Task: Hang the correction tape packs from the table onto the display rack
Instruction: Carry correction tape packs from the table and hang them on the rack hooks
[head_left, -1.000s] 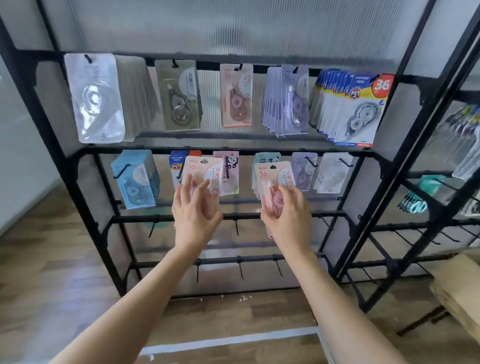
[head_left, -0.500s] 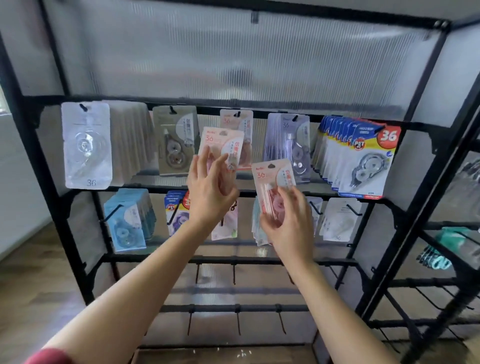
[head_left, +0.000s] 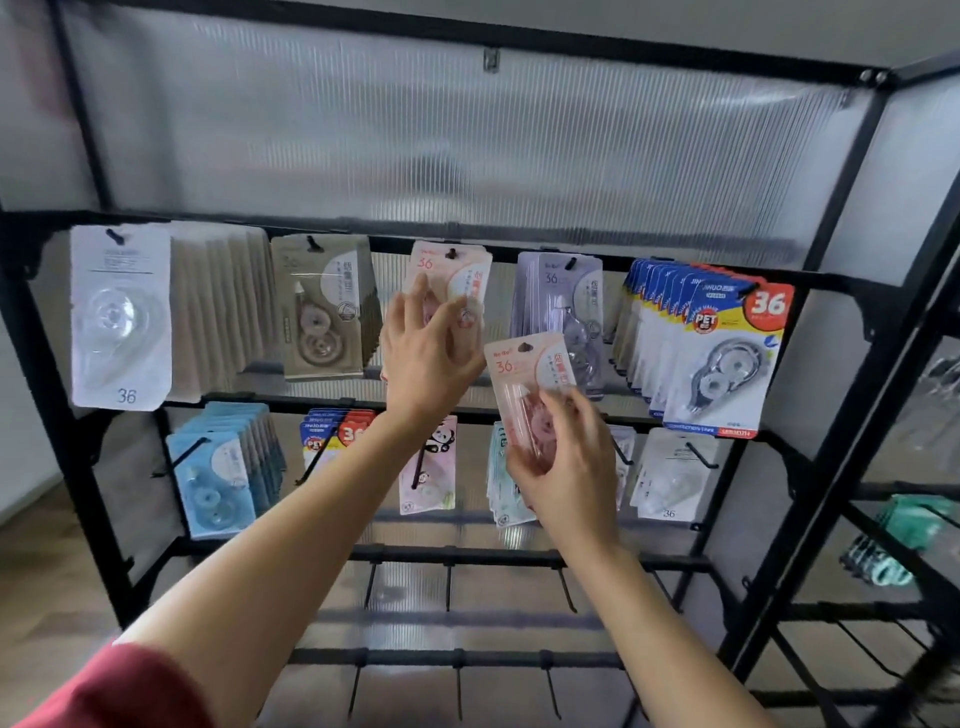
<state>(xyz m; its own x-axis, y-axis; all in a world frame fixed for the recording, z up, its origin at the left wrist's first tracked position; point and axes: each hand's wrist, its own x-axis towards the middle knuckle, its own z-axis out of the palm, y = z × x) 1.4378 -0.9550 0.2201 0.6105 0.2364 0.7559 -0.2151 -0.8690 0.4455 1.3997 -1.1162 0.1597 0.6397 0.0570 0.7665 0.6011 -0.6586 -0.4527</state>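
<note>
The left hand (head_left: 431, 358) has its grip clamped on a pink pack (head_left: 460, 273) whose hole sits at a top-row hook (head_left: 452, 254) of the rack (head_left: 493, 557). The right hand (head_left: 566, 467), lower and to the right, has its grip clamped on a second pack (head_left: 530, 371), held off any hook in front of the lilac packs (head_left: 558, 291).

You face a black metal display rack (head_left: 467, 557) backed by a ribbed translucent panel (head_left: 467, 156), with soft daylight glowing through it. Far left you get a pale wall (head_left: 15, 415), with brown wood-plank floor (head_left: 47, 587) below it. On the right, a second black frame (head_left: 852, 610) stands just beside the rack.
</note>
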